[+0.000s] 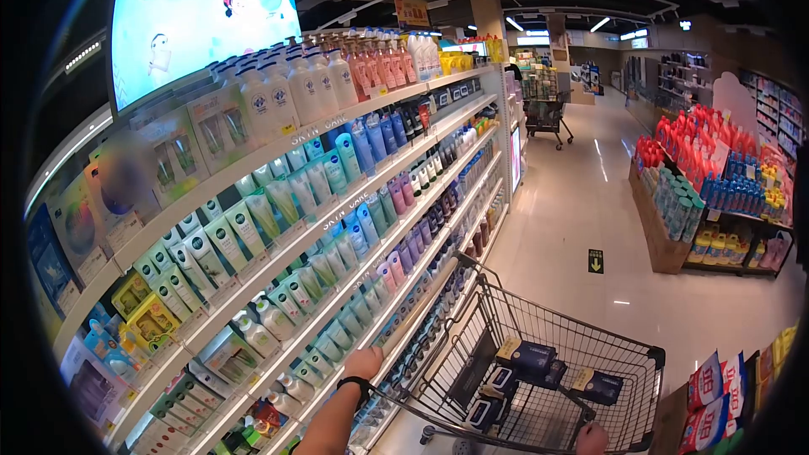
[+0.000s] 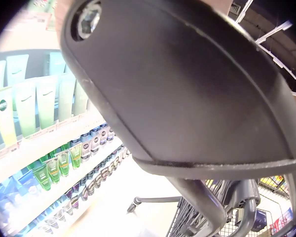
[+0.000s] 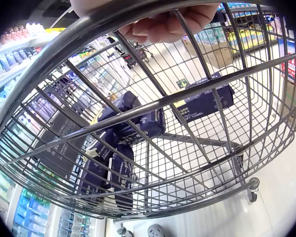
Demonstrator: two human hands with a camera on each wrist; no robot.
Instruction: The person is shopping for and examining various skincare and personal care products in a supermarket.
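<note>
Pushing the shopping cart (image 1: 539,371) along the skincare shelf (image 1: 320,227)

Right hand (image 3: 163,22) grips the cart's rim; left hand (image 1: 364,362) reaches the shelf edge, grip unclear; next calls for choosing a product.

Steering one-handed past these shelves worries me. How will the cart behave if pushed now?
The cart should roll easily: it stands on castor wheels on a smooth glossy floor. It likely feels light, holding only a few dark packs. With the right hand gripping the rim off to one side, it may swing toward the shelves.
</note>
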